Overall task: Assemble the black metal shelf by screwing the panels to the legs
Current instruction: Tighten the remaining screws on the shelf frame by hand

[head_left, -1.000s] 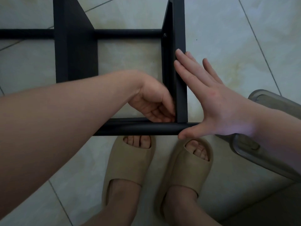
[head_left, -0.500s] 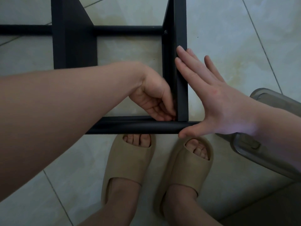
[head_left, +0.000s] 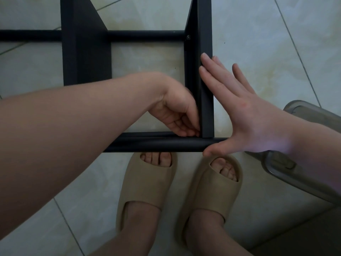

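Black metal shelf (head_left: 86, 52) lies on the tiled floor (head_left: 258, 43), just ahead of sandalled feet (head_left: 145, 183).
Right hand (head_left: 245, 115) flat, fingers straight against end panel (head_left: 206, 100), thumb on near leg tube (head_left: 166, 144). Left hand (head_left: 177, 111) fingers curled at inner panel-leg corner; cannot tell if pinching anything.

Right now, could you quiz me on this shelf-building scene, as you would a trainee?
1. True or false: the right hand grips a screwdriver.
2. The left hand has its fingers where, relative to the corner of the right panel and the near leg? A) inside it; B) outside it; C) well clear of it.
3. Fill in: a screw head shows where the right panel meets the ___ leg.

Key: 1. False, it lies flat against the right panel. 2. A. 3. The far leg.
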